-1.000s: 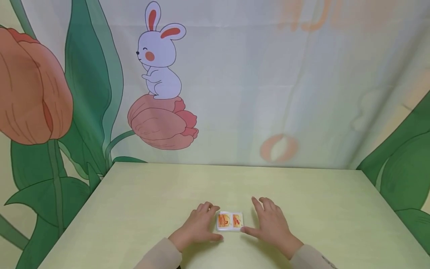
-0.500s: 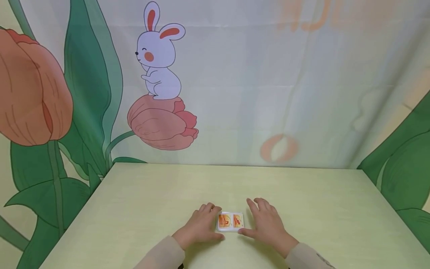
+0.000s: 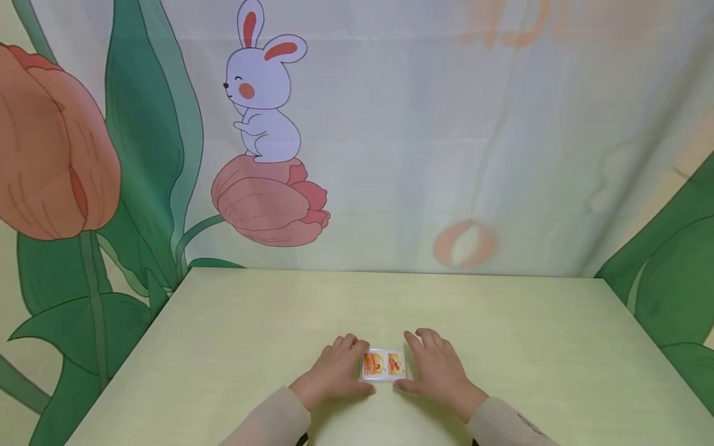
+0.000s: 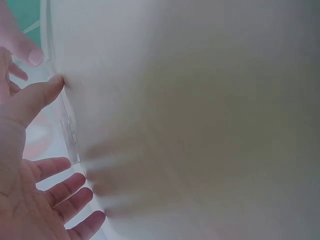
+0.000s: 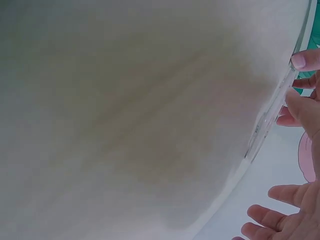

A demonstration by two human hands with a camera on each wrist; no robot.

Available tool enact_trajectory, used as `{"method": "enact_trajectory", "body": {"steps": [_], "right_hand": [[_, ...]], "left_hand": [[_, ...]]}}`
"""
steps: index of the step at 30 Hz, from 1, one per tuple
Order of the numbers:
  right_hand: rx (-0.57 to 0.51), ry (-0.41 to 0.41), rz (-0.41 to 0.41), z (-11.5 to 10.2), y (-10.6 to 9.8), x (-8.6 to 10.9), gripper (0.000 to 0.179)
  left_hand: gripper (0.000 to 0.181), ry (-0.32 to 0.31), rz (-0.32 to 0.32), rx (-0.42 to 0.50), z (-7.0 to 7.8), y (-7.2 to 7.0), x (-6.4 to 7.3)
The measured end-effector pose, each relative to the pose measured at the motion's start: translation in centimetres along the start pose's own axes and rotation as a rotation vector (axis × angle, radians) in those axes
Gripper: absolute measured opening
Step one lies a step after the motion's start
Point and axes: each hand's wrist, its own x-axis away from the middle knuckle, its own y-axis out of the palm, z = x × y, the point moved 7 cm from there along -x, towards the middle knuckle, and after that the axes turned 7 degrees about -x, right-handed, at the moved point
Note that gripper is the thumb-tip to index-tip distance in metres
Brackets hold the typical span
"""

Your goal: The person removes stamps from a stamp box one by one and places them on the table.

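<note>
A small flat clear plastic case (image 3: 383, 365) with two orange-and-yellow pictures on its face lies on the table. My left hand (image 3: 339, 371) rests at its left side, thumb near the front left corner and fingers spread toward the back. On the right side my right hand (image 3: 437, 370) mirrors it, thumb tip right at the front edge. In the left wrist view the case's thin edge (image 4: 70, 131) shows between the thumb and the relaxed fingers. The right wrist view shows the case's clear side (image 5: 262, 126) beside the thumb, with the other fingers spread apart from it.
The pale green tabletop (image 3: 268, 316) extends around the hands. Behind it hangs a cloth backdrop (image 3: 385, 136) printed with a rabbit, tulips and leaves. Beige sleeves (image 3: 273, 418) cover both forearms.
My right hand has moved left, closer to the case. My left hand has shifted slightly right toward it. The case stays lying in nearly the same spot.
</note>
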Motion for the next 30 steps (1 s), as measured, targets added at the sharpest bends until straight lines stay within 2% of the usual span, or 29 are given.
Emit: {"method": "enact_trajectory", "body": {"steps": [10,21,30], "right_hand": [[0.019,-0.020,-0.033,-0.2,0.4,-0.8,0.085],[0.032,-0.032,-0.074,0.0,0.8,-1.3,0.081],[-0.050,-0.002,-0.150,-0.2,0.5,-1.5,0.076]], "left_hand": [[0.069,0.002,0.000,0.013,-0.3,0.4,-0.1],[0.071,0.017,0.001,0.019,-0.5,0.0,-0.3],[0.067,0.022,-0.004,-0.004,-0.9,-0.1,-0.5]]}}
